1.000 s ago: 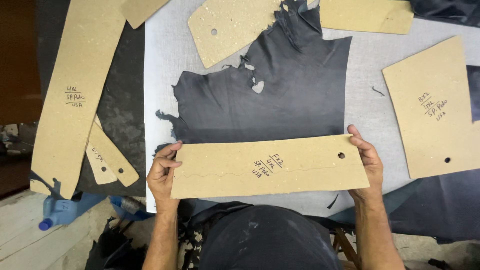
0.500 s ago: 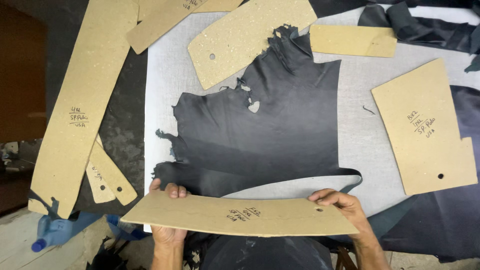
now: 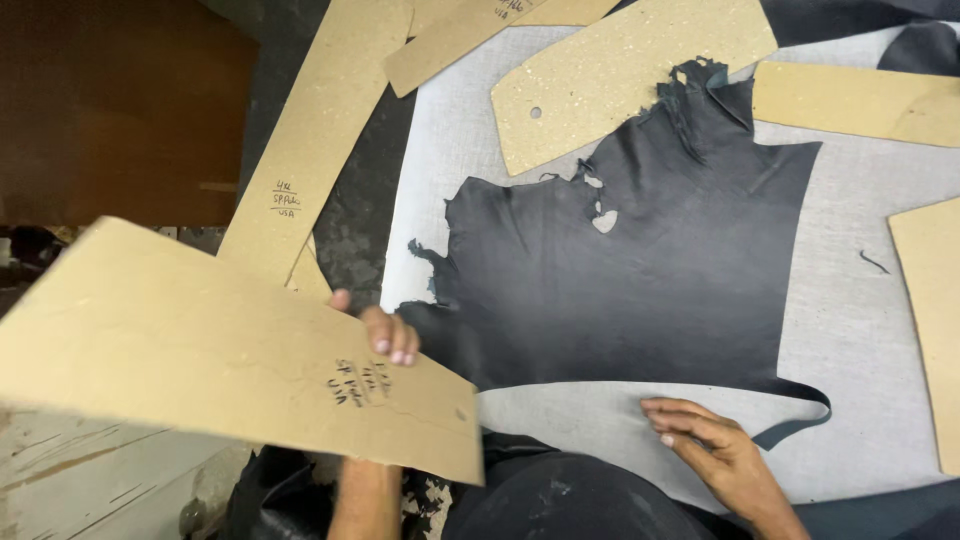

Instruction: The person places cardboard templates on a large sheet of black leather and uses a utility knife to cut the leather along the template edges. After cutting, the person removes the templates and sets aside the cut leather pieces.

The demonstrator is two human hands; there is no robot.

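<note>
My left hand (image 3: 385, 335) grips a long tan cardboard pattern piece (image 3: 200, 340) with handwriting on it and holds it tilted out over the left side, off the table. Only the fingers show over its top edge. My right hand (image 3: 715, 445) lies flat with fingers apart on the grey cutting mat (image 3: 860, 330), just below the bottom edge of a dark navy leather hide (image 3: 650, 270). The hide lies spread flat on the mat, ragged at its left edge, with small holes near its middle.
Several more tan cardboard patterns lie around: a long strip (image 3: 320, 130) at the left, one with a hole (image 3: 620, 80) over the hide's top, one (image 3: 860, 100) at the upper right, one (image 3: 930, 320) at the right edge. Brown wood (image 3: 110, 100) lies at the far left.
The long pattern, held in both hands across the hide's lower edge, has swung off to the left in my left hand alone. My right hand let go and dropped onto the mat.
</note>
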